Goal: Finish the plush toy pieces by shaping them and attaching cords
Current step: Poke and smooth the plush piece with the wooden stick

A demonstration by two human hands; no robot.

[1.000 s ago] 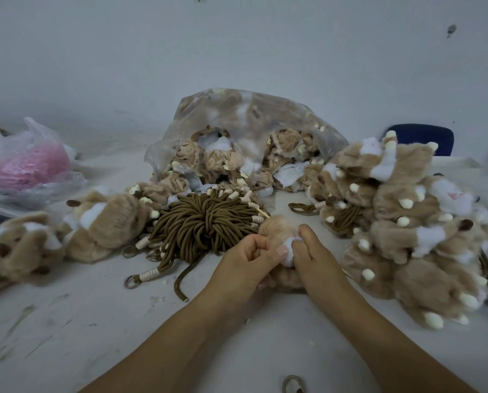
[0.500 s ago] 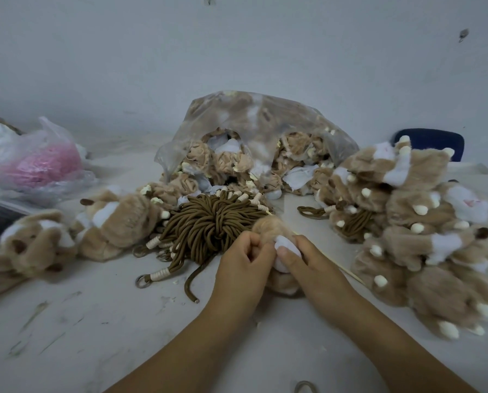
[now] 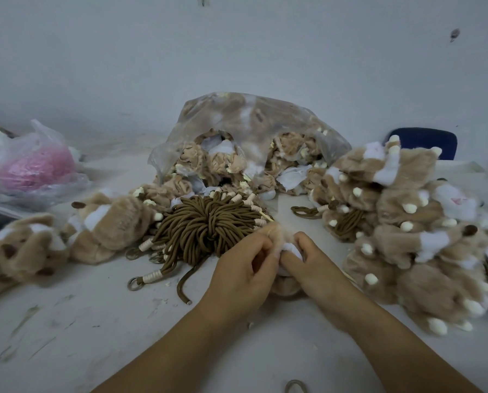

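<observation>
Both hands work one plush piece [image 3: 281, 236] over the bench [image 3: 95, 321]. Left hand [image 3: 242, 275] pinches its tan fur, right hand [image 3: 312, 265] grips the white patch. Cord bundle [image 3: 206, 225] sits just behind.

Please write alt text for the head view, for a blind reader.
The left hand and right hand pinch one tan plush piece over a white table. Behind lie a bundle of brown cords, a clear bag of plush pieces and, at right, a pile of plush toys.
</observation>
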